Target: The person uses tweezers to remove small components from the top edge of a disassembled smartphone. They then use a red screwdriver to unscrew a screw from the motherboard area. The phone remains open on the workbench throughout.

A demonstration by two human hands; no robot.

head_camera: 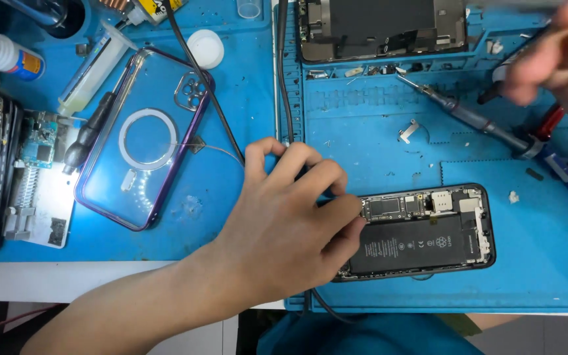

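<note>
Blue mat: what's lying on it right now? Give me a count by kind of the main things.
Opened phones: 1
Screen assemblies: 1
Clear phone cases: 1
Syringes: 1
Probe pens: 1
White caps: 1
Total: 6
The left hand rests on the opened phone; the right hand is blurred.

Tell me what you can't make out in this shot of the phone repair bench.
- Head view: the left end of the opened phone is hidden under the left hand.
- Right hand is motion-blurred and cut by the top right edge; whatever it grips cannot be told.
- Second phone body is cut by the top edge.
- Loose metal bits on the blue mat are too small to identify.
</note>
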